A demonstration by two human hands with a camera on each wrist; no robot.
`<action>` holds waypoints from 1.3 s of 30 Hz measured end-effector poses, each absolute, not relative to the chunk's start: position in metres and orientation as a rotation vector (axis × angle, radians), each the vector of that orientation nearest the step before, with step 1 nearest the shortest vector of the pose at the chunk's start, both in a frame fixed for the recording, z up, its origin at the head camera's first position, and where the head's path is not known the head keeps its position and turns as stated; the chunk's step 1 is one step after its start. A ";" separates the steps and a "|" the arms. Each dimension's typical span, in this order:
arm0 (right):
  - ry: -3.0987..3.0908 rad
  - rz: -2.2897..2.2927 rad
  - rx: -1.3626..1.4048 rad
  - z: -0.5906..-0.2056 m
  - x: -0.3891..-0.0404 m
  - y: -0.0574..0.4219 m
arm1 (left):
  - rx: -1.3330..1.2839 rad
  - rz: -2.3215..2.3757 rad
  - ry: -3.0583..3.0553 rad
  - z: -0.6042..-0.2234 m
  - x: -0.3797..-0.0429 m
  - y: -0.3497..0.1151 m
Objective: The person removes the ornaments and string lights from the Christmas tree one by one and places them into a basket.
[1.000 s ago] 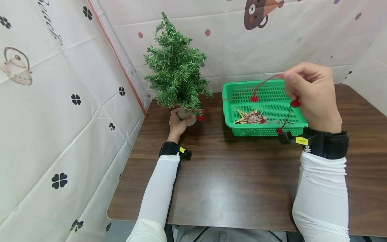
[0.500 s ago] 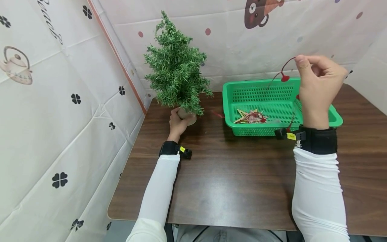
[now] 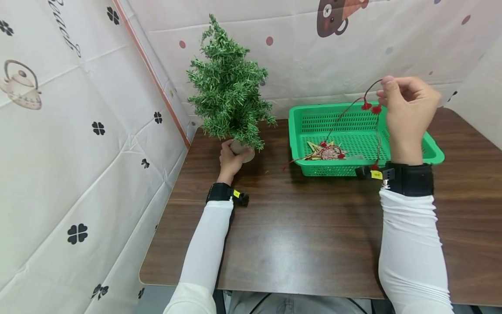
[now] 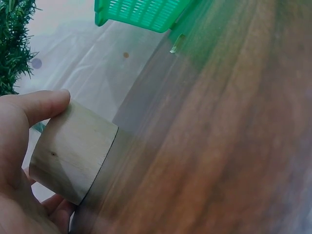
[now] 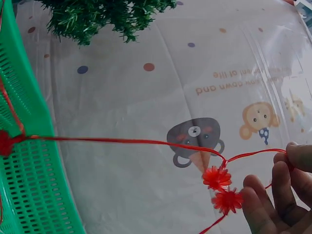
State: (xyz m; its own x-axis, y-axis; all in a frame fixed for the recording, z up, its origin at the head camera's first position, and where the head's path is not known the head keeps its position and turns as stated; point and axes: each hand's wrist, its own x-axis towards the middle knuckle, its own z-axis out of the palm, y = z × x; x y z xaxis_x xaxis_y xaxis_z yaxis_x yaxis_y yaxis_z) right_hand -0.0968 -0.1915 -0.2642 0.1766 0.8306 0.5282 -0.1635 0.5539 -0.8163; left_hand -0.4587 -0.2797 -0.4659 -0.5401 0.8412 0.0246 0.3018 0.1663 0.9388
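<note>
A small artificial Christmas tree [image 3: 231,87] stands at the back left of the table. My left hand [image 3: 230,161] grips its round wooden base [image 4: 73,151], thumb on one side and fingers curled on the other. Above the green basket [image 3: 296,148], my right hand [image 3: 412,117] pinches a thin red string of flowers [image 5: 217,178] between thumb and index finger. Two red flowers dangle close below the fingertips. One strand slopes down left across the basket and past its front left corner; another hangs in front of the basket's right part.
Inside the basket lie star-shaped ornaments [image 3: 315,150] and a small clear piece [image 3: 356,157]. The brown wooden table [image 3: 282,235] reaches to the patterned sheet [image 3: 290,65] behind and at the left. A tiny scrap [image 4: 176,44] lies near the basket.
My right hand has risen and moved slightly right with the string. The string's far end has come away from beside the tree base to the basket's left corner. My left hand stays put.
</note>
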 end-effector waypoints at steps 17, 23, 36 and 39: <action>-1.149 1.173 -0.595 -0.284 -0.088 -0.164 | 1.070 1.345 1.962 -0.466 -0.460 -0.279; -1.368 1.320 -0.726 -0.301 -0.085 -0.154 | 1.067 1.347 1.954 -0.467 -0.460 -0.280; -2.566 0.875 -1.279 -0.325 -0.093 -0.145 | 1.068 1.356 1.934 -0.467 -0.459 -0.280; -2.666 0.824 -1.290 -0.329 -0.101 -0.148 | 1.068 1.356 1.932 -0.468 -0.459 -0.280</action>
State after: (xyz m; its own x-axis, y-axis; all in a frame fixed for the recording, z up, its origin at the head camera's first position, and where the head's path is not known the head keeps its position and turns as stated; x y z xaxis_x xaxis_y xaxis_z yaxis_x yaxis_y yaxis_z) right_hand -0.1008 -0.1484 -0.3291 -0.6460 0.7450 -0.1662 0.7089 0.5049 -0.4925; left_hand -0.4593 -0.2802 -0.4676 -0.5374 0.8433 0.0093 0.2952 0.1778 0.9388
